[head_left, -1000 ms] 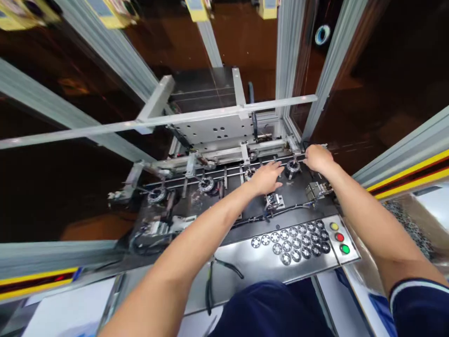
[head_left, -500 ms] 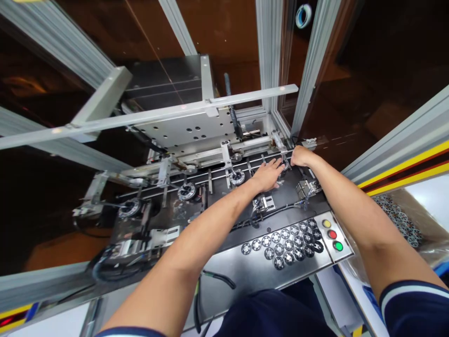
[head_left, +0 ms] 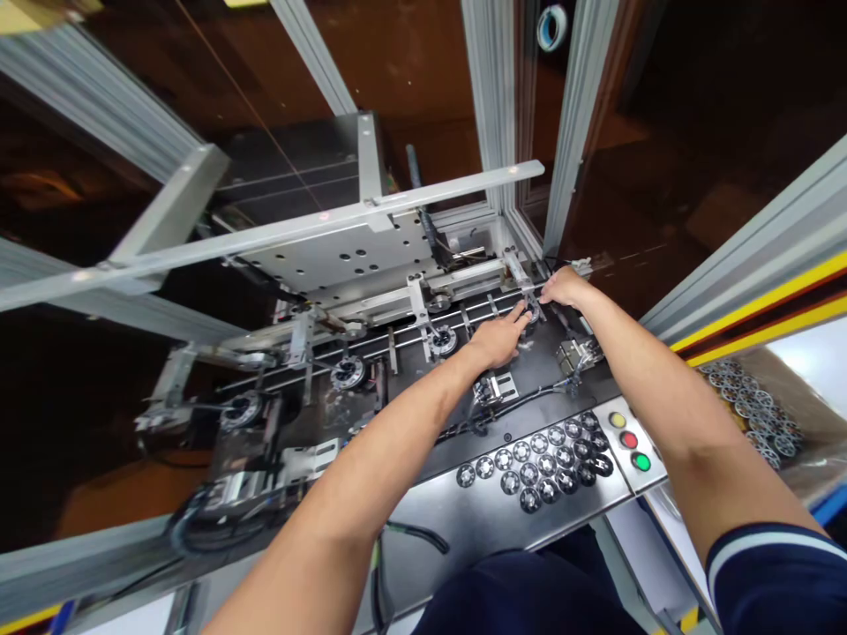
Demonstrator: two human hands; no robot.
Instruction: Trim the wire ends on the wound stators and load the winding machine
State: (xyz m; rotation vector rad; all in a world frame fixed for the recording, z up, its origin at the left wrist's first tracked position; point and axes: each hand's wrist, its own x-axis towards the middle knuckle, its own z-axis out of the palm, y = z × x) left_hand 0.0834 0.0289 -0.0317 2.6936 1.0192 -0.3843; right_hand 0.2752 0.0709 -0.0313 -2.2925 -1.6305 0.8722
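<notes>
Both arms reach forward into a machine bay; the left hand (head_left: 498, 339) lies palm down on the black deck, fingers stretched toward 1 o'clock, their tips touching a small round slotted part (head_left: 529, 310) seated on a fixture at the far right end of the rail (head_left: 397, 333); the fingers are loosely extended rather than curled, and whether they pinch the part cannot be told; the right hand (head_left: 562, 287) sits just beyond it at 1 o'clock, knuckles up and fingers curled down at the same fixture; what it grips, if anything, is hidden under the hand; the two hands nearly touch, with the round part between them.

Along the rail toward 9 o'clock stand further round parts on their fixtures: one (head_left: 442, 339) just left of the left hand, another (head_left: 348, 372) farther on, a third (head_left: 239, 410) near the left end; they are well apart from one another.

At 6 o'clock from the hands, on the steel front panel (head_left: 463, 525), a cluster of loose round parts (head_left: 539, 463) lies in rows; just to its right sit three buttons, yellow (head_left: 617, 420), red (head_left: 628, 439) and green (head_left: 640, 461), in a line; at 3 o'clock, past the right forearm, a bag of similar parts (head_left: 754, 407) shows at the edge; a perforated metal plate (head_left: 344, 256) spans the bay at 12 o'clock beneath an aluminium crossbar (head_left: 297, 227).
</notes>
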